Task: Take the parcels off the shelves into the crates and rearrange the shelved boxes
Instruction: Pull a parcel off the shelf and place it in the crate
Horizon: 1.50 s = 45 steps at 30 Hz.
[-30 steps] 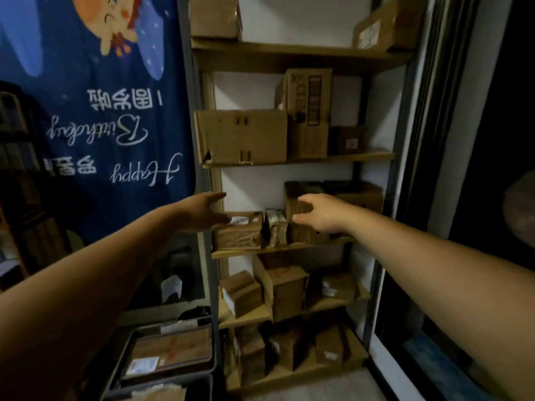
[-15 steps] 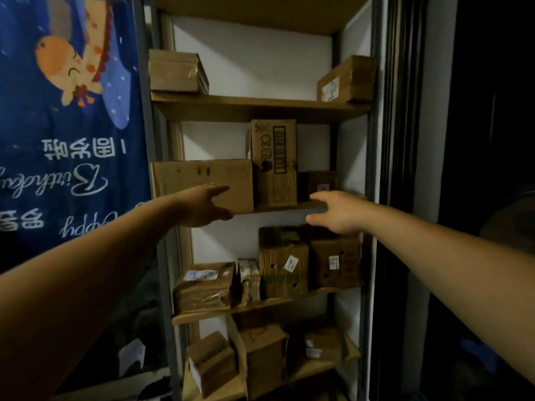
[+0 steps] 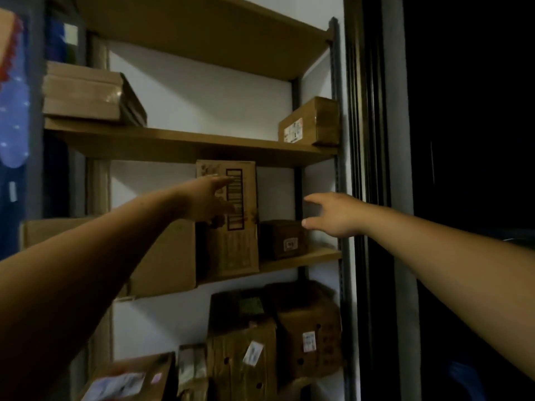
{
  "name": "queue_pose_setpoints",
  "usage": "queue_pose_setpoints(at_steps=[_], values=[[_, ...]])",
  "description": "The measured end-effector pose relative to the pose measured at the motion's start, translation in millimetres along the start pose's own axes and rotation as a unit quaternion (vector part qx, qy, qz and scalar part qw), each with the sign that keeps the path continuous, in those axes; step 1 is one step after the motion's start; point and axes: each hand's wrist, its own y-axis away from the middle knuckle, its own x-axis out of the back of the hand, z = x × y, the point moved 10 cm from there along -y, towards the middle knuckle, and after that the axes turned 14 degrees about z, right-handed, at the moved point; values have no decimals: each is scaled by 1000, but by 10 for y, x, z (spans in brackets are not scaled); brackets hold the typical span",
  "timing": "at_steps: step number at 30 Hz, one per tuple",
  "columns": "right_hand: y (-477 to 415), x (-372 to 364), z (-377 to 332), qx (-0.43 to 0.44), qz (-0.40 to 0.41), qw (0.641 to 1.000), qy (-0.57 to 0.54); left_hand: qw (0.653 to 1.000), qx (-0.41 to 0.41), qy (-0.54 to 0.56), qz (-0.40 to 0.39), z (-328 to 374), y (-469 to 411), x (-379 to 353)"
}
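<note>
Both hands are empty, fingers loose and spread. The left hand (image 3: 208, 198) hangs in front of the tall box (image 3: 241, 250); whether it touches the cardboard I cannot tell. The right hand (image 3: 333, 215) is just above and right of the small box (image 3: 285, 240), apart from it. The tall box stands upright on the shelf (image 3: 307, 257), between the hands. It looks like the next pick: grip both narrow sides low, ease it clear of its neighbours, then draw it straight out.
</note>
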Motion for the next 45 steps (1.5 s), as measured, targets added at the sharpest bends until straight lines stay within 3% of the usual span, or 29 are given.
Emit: queue_pose_setpoints(at_steps=[8,16,30,36,45], values=[[-695,115,531,-13,62,998,4,999,-40,-29,7,432,-775,-480],[-1553,225,1167,16,135,990,-34,997,-24,-26,75,769,-1582,-822],[-3347,311,2129,50,223,952,-204,979,-9,4,202,1729,-3188,-1368],[-3749,174,2174,45,183,949,-252,971,-12,32,237,1873,-3524,-1446],[-3955,89,2098,71,156,934,-315,977,19,38,209,1796,-3750,-1614]])
